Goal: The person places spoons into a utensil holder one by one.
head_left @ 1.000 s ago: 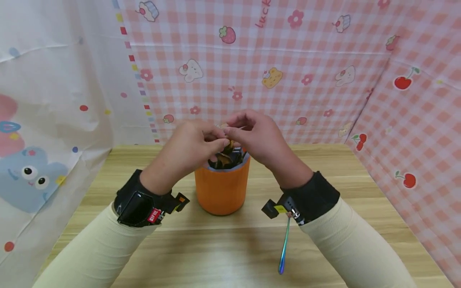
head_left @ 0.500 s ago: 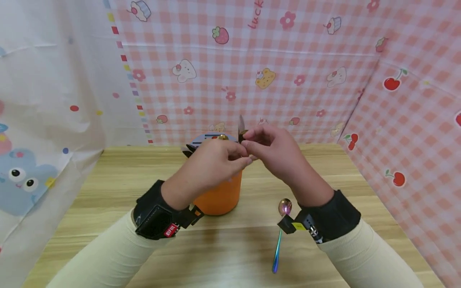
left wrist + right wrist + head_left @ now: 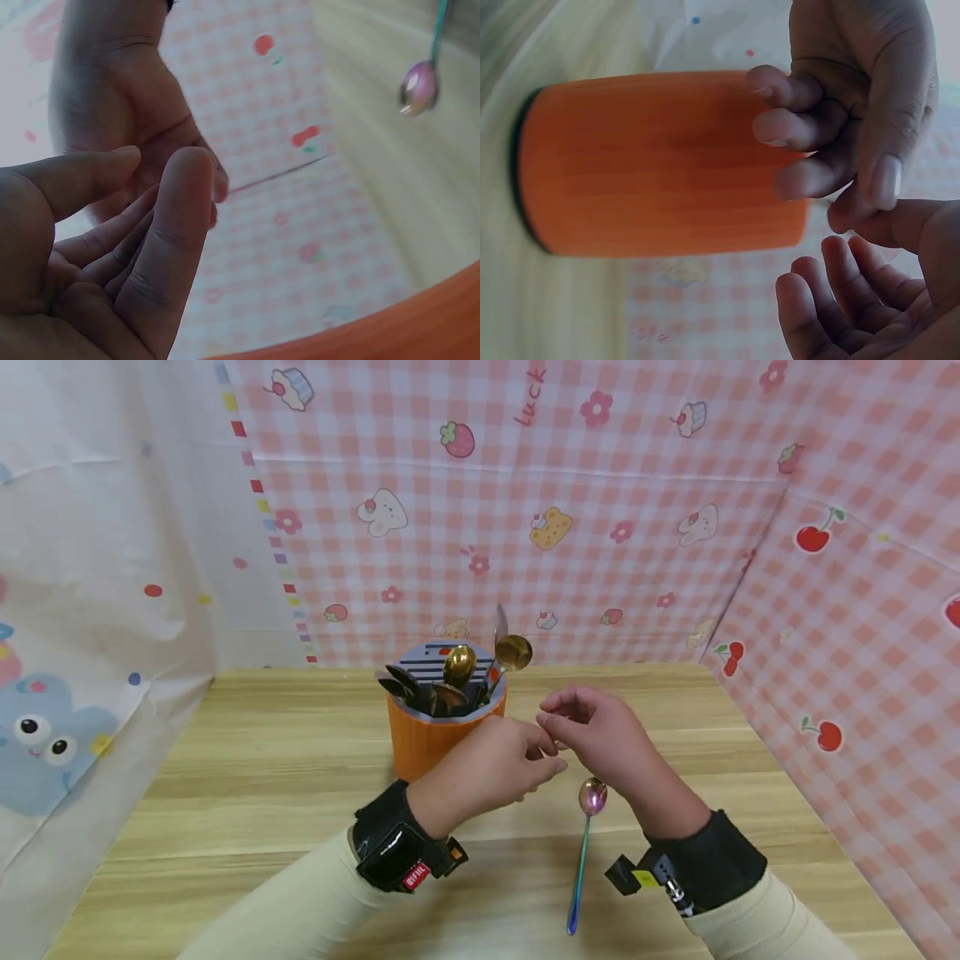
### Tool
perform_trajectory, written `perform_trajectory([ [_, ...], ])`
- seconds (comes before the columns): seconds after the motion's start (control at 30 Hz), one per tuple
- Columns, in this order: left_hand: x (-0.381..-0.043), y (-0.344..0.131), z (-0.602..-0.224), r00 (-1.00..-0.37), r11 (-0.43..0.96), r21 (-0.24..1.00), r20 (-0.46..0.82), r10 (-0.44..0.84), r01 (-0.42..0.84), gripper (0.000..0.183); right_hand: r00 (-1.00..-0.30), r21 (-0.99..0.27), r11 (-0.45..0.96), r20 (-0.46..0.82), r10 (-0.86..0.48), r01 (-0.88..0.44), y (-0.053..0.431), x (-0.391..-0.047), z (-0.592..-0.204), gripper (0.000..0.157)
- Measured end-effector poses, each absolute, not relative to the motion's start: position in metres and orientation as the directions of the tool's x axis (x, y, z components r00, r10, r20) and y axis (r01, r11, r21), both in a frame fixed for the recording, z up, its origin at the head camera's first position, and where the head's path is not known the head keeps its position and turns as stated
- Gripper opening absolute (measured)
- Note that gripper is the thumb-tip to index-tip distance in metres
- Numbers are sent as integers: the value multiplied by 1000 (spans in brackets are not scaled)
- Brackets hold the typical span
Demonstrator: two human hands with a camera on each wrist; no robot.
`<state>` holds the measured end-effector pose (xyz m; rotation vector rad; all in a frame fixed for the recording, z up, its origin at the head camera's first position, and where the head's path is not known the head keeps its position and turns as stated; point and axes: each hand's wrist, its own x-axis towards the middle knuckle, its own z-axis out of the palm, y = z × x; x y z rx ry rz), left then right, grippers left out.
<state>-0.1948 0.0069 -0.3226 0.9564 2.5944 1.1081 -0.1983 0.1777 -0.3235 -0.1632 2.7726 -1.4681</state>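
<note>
Just right of an orange utensil holder (image 3: 417,745), my left hand (image 3: 480,777) hovers with relaxed fingers and holds nothing. My right hand (image 3: 611,739) is close by, loosely bent and also without anything in it. Their fingertips nearly meet; whether they touch, I cannot tell. Several utensils stand in the holder: a gold spoon (image 3: 459,665), another gold spoon (image 3: 513,652) leaning right, a knife (image 3: 501,622) and dark spoons (image 3: 403,680). Below the hands, a rainbow-coloured spoon (image 3: 592,796) lies on the table, its bowl toward the back. The right wrist view shows the holder's side (image 3: 660,165) behind the left fingers.
The wooden table (image 3: 262,760) ends at a pink checked cloth (image 3: 420,560) behind it. Another checked cloth (image 3: 862,635) bounds the right side, and a pale printed cloth (image 3: 180,635) hangs at the left.
Both hands have come down and right, away from the top of the holder. The gold spoons and knife now show in it. The rainbow-coloured spoon has stayed on the table.
</note>
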Motion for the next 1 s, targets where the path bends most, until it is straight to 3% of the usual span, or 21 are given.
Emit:
perform_trajectory([
  [0.47,-201,47,-412,-765,555,673,25,644,489,14,-993,-844,528,-119,-16,93,218,-193,-413,17],
  [0.73,-197,58,-439,-735,514,723,-14,678,461,14,-995,-726,681,-81,62,101,232,-188,-453,10],
  [1.0,-197,70,-457,-694,459,759,-13,720,461,17,-989,-683,716,-108,97,144,237,-180,-468,9],
])
